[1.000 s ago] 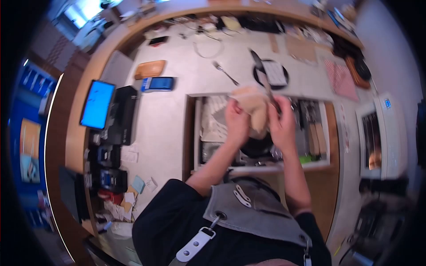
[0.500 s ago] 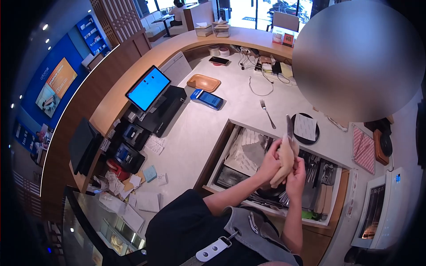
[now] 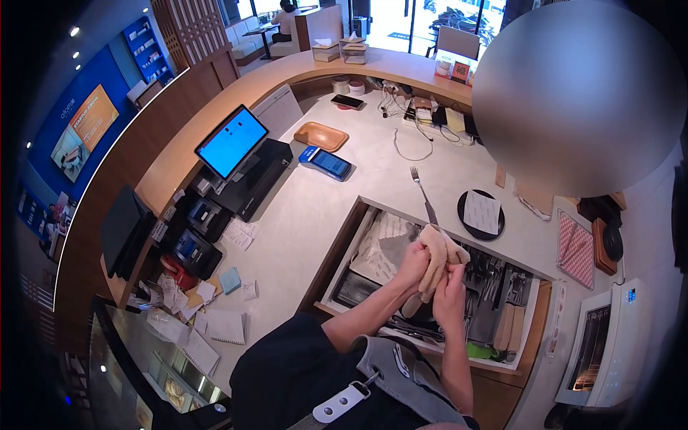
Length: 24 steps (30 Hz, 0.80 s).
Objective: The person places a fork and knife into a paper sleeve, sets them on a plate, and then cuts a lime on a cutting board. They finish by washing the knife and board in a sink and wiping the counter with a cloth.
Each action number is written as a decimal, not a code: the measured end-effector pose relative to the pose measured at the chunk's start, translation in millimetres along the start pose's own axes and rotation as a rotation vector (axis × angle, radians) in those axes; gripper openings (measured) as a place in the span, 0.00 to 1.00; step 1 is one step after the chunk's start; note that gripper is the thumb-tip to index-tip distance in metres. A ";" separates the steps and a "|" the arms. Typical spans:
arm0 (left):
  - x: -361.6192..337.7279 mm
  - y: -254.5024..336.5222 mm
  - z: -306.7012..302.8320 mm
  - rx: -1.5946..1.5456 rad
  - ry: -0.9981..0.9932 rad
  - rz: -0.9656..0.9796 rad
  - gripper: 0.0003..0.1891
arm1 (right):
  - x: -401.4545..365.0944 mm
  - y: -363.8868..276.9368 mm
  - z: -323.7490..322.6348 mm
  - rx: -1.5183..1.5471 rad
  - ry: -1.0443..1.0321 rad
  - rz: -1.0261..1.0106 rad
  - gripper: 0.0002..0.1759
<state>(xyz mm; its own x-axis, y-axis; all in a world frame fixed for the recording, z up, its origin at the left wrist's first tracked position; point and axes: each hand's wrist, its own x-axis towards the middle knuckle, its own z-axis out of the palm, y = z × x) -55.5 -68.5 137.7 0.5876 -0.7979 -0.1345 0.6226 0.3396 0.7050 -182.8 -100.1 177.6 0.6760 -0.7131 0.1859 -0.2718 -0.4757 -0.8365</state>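
Observation:
A beige cloth (image 3: 435,261) is bunched between my two hands above an open drawer. My left hand (image 3: 413,265) is closed on its left side, and my right hand (image 3: 450,292) pinches its lower right part. From the cloth's top sticks a short length of a metal knife blade (image 3: 431,213); the cloth hides the rest. Just beyond the blade lies a fork (image 3: 418,180) on the counter. To the right is a black round plate (image 3: 499,223) with a white paper (image 3: 482,212) on it.
The open drawer (image 3: 532,304) holds cutlery in sections and a paper-lined tray. On the counter are a card terminal (image 3: 328,163), a wooden tray (image 3: 322,136), a monitor (image 3: 231,141) and loose papers. A small oven (image 3: 598,344) stands at the right.
Both hands have moved slightly left with the cloth, and the blade has turned; less of it shows. The cloth is now spread more openly at its top. The view has shifted a little.

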 end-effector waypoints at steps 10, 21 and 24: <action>-9.4 34.2 22.8 0.007 0.027 0.024 0.13 | -18.4 -6.6 -10.7 -0.128 -0.004 0.016 0.10; 7.1 16.5 -1.9 -0.007 0.011 -0.044 0.16 | -44.3 7.1 -17.2 -0.248 0.021 0.006 0.09; 5.4 18.5 4.8 -0.029 0.062 -0.035 0.13 | -53.6 13.1 -19.3 -0.211 0.019 0.026 0.09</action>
<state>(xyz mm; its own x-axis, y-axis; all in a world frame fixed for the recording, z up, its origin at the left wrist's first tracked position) -43.3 -68.9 153.4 0.5956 -0.7774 -0.2021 0.6575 0.3274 0.6786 -235.8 -78.1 166.6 0.6542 -0.7352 0.1774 -0.4274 -0.5529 -0.7153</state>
